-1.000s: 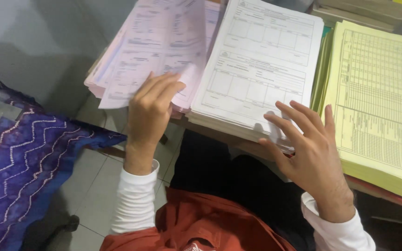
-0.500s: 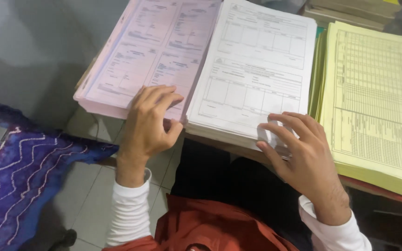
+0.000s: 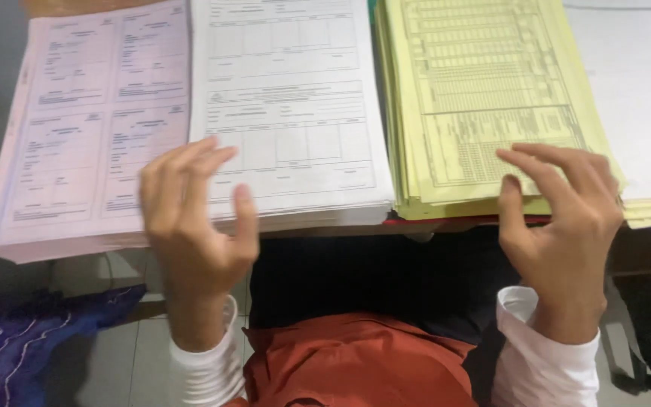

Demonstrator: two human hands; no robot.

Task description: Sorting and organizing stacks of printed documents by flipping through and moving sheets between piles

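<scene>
Both hands now lifted off the paper and empty, fingers spread: left hand [image 3: 194, 218] at the seam between pink form stack [image 3: 84, 143] and white form stack [image 3: 291, 113], right hand [image 3: 563, 215] shifted to the yellow ruled-sheet stack [image 3: 484, 98] (view slightly blurred).

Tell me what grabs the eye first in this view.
Three stacks of printed forms lie side by side along the table edge: a pink stack at left, a white stack in the middle, a yellow stack to the right. The left hand hangs open at the pink and white stacks' near edge; the right hand curls over the yellow stack's near corner.
</scene>
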